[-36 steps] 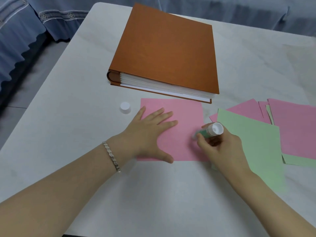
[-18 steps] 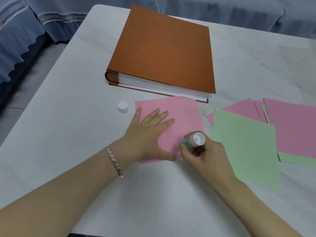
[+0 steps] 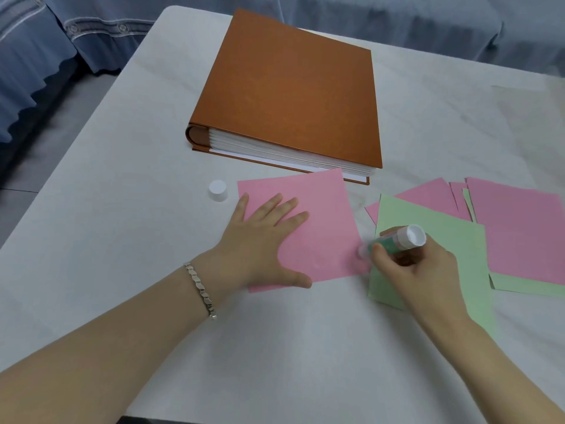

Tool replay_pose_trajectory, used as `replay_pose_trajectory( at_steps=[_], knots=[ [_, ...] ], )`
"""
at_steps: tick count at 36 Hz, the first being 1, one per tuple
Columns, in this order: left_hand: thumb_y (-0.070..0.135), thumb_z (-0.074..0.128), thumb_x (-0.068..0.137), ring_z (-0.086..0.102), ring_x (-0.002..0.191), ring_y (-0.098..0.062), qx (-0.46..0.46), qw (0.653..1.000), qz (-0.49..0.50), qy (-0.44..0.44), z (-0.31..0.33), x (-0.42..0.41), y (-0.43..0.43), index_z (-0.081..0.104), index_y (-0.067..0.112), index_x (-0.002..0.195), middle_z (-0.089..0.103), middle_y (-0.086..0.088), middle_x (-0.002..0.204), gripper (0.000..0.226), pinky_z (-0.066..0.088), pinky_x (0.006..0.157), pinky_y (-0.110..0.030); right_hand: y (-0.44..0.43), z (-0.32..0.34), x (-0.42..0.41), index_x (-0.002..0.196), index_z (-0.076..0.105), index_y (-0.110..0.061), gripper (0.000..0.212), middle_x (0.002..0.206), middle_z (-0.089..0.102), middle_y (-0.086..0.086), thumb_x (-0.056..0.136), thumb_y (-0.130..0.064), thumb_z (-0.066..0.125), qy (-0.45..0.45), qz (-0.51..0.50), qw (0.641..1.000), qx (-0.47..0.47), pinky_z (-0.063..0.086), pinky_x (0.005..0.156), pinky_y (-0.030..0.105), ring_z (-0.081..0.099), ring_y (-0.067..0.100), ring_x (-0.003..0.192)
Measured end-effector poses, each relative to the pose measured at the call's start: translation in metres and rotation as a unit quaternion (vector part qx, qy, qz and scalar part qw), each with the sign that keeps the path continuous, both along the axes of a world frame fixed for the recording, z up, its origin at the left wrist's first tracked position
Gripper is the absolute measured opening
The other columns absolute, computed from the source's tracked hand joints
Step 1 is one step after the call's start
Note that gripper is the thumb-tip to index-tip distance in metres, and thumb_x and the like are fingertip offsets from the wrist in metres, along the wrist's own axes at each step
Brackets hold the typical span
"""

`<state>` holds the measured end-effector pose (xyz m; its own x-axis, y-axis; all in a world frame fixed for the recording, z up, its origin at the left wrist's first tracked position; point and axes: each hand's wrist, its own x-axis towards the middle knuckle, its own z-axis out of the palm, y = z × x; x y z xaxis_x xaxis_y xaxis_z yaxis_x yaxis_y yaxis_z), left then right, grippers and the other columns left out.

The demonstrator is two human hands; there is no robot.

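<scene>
**Glue Going On at the Pink Sheet's Edge**

A person is spreading glue on a pink sheet (image 3: 324, 215) that is lying on a white table (image 3: 122, 240), just in front of a closed brown album (image 3: 290, 96). The left hand (image 3: 263, 240) is lying flat on the sheet's near left part, fingers spread wide, pinning it down. The right hand (image 3: 419, 270) is gripping a glue stick (image 3: 394, 241), fingers curled round the barrel. The stick is tilting so that its tip is meeting the sheet near the lower right corner, though the tip is blurring and the exact contact is hard to read. The stick's white cap (image 3: 218, 190) is standing on the table just left of the sheet. A green sheet (image 3: 406, 215) is lying just beside the glued edge, under the right hand, with more pink and green sheets (image 3: 519, 234) fanning out beyond it.

Doing this step well probably means pressing lightly and stroking outward over the edge, with the flat palm bearing down so the paper is not sliding or creasing. The likeliest slip is the tip running off the corner and smearing the green sheet next to it.
</scene>
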<state>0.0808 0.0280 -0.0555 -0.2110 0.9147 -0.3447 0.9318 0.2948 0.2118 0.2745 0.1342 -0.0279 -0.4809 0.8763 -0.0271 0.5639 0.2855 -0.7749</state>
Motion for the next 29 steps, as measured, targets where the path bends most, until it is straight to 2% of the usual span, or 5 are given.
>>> replay_pose_trajectory(
  at_steps=[3,10,16,21,29],
  knots=[
    [0.081,0.046,0.069,-0.022,0.140,-0.007,-0.006,1.000,-0.001,0.002,0.001,0.000,0.001,-0.007,0.038,0.148,-0.018,0.013,0.155,0.104,-0.016,0.112,-0.050,-0.012,0.004,-0.009,0.074,0.064,-0.021,0.007,0.062,0.063,0.000,0.071,-0.019,0.071,0.029,0.018,0.999,-0.017,0.039,0.051,0.011,0.049,0.006,0.052],
    [0.083,0.044,0.067,-0.021,0.140,-0.006,-0.003,1.000,0.008,-0.004,0.002,0.002,0.001,-0.006,0.038,0.148,-0.017,0.014,0.155,0.105,-0.015,0.112,-0.050,-0.035,-0.006,-0.027,0.076,0.064,-0.011,0.013,0.065,0.058,0.001,0.070,-0.021,0.069,-0.018,0.136,0.991,0.004,0.040,0.052,0.027,0.043,0.008,0.050],
    [0.082,0.046,0.068,-0.022,0.140,-0.007,-0.010,1.000,0.001,0.008,0.002,0.001,0.001,-0.008,0.038,0.147,-0.019,0.013,0.155,0.106,-0.015,0.112,-0.051,-0.024,-0.008,-0.013,0.075,0.063,-0.012,0.018,0.059,0.058,0.003,0.066,-0.028,0.066,-0.034,0.109,0.993,0.009,0.042,0.055,0.032,0.043,0.010,0.049],
    [0.084,0.045,0.067,-0.022,0.140,-0.006,-0.002,1.000,0.002,0.004,0.000,0.000,0.001,-0.008,0.039,0.147,-0.019,0.014,0.155,0.106,-0.016,0.112,-0.051,-0.007,-0.005,0.005,0.071,0.061,-0.028,0.020,0.054,0.055,-0.005,0.070,-0.010,0.071,-0.023,0.070,0.997,-0.018,0.037,0.050,0.018,0.043,0.008,0.048],
    [0.085,0.045,0.064,-0.020,0.141,-0.010,-0.024,1.000,0.014,-0.006,0.004,0.005,0.000,-0.008,0.037,0.148,-0.019,0.011,0.155,0.110,-0.017,0.111,-0.053,-0.004,0.010,0.007,0.067,0.063,-0.021,0.012,0.056,0.058,0.009,0.069,-0.016,0.073,0.020,-0.007,1.000,-0.011,0.034,0.046,0.008,0.044,0.005,0.047]
  ],
)
